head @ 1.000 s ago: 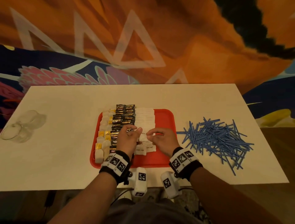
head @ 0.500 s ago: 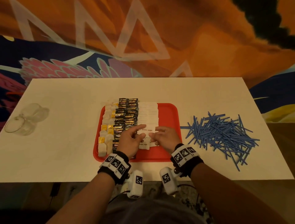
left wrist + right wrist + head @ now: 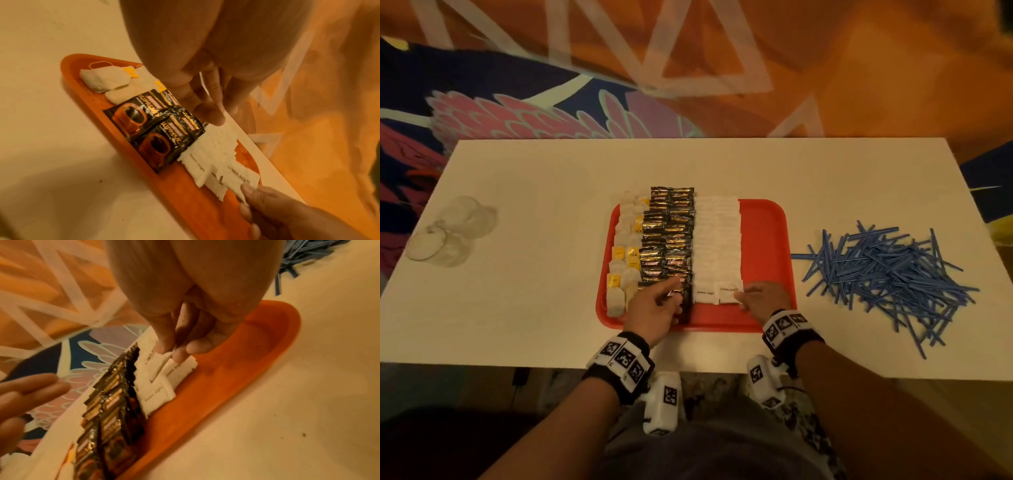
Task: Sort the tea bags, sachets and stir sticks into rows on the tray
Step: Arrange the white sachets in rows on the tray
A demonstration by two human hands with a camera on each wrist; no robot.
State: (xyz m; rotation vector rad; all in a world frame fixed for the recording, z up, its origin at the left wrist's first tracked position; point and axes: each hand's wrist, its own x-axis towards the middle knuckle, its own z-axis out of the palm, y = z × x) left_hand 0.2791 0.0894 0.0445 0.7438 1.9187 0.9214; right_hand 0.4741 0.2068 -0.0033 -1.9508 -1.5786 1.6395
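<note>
On the red tray [image 3: 765, 222] lie three columns: tea bags [image 3: 625, 240] at the left, black coffee sachets [image 3: 667, 236] in the middle, white brown-sugar sachets [image 3: 717, 240] to their right. My right hand [image 3: 741, 296] pinches the right edge of the nearest white sachet [image 3: 729, 293] at the column's near end; the right wrist view shows thumb and finger of that hand [image 3: 174, 352] on the sachet [image 3: 180, 368]. My left hand [image 3: 671, 291] is over the nearest black sachets with straight fingers, holding nothing [image 3: 209, 113]. Blue stir sticks [image 3: 887, 270] lie heaped on the table.
The white table [image 3: 534, 308] carries the tray at its middle and the stick heap to the tray's right. Clear glass cups [image 3: 445, 233] lie on their sides at the far left. Patterned carpet surrounds the table.
My left hand has slid left, off the white sachets and over the black ones. My right hand has moved right to the outer edge of the nearest white sachet.
</note>
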